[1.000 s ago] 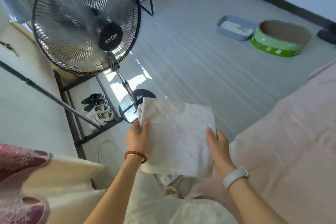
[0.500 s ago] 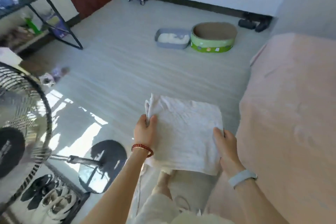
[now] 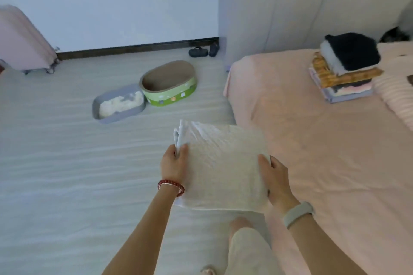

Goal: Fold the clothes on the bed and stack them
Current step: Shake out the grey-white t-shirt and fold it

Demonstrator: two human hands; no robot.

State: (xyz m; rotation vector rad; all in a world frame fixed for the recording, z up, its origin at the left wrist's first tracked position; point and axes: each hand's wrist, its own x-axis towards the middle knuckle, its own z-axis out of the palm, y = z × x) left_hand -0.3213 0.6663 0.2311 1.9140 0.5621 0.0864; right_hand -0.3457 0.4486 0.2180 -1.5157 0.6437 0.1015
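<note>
A folded white garment [image 3: 221, 163] is held flat in the air in front of me, over the floor beside the bed. My left hand [image 3: 174, 163] grips its left edge, thumb on top. My right hand [image 3: 273, 176] grips its right edge, fingers hidden under the cloth. The bed [image 3: 312, 145] with a pink sheet fills the right side. A stack of folded clothes [image 3: 344, 69], topped by a black piece, sits on the bed at the far right.
On the floor ahead lie a grey litter tray [image 3: 118, 105] and a green oval cat scratcher [image 3: 169, 82]. A pink suitcase [image 3: 22, 40] stands at the far left wall. Dark slippers [image 3: 203, 50] lie by the wardrobe [image 3: 312, 2]. A pink striped blanket [image 3: 397, 94] lies right of the stack.
My view has swung right, from the fan to the bed and the stack. Both hands keep the same grip on the folded white garment.
</note>
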